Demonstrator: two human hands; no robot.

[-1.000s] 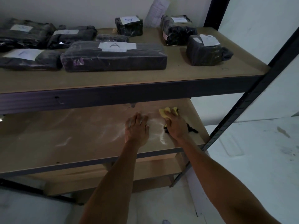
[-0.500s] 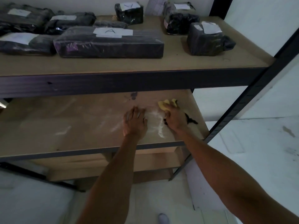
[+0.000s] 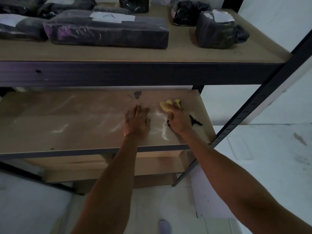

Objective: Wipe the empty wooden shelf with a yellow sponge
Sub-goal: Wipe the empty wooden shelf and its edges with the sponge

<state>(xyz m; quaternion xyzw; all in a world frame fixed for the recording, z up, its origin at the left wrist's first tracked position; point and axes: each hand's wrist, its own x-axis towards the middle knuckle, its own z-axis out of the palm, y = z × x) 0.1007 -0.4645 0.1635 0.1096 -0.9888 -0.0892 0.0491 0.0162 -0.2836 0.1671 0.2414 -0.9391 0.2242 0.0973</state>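
The empty wooden shelf [image 3: 67, 125] is the middle board of a dark metal rack, smeared with pale dust streaks. My right hand [image 3: 179, 121] grips a crumpled yellow sponge [image 3: 166, 106] and presses it on the shelf near its right end; only the sponge's far part shows past my fingers. My left hand [image 3: 136, 121] lies flat on the board, palm down, fingers together, just left of the sponge hand. A white streak [image 3: 163, 130] runs between the two hands.
The upper shelf [image 3: 168, 54] holds several black wrapped packages with white labels [image 3: 108, 31]. A dark stain [image 3: 137, 94] and a black mark [image 3: 194, 121] sit on the wiped board. A black slanted upright [image 3: 253, 105] bounds the right side. Lower boards [image 3: 152, 166] lie underneath.
The view has tipped slightly downward and closer. Both hands stay in nearly the same spot on the shelf, the sponge hand shifting only a little.
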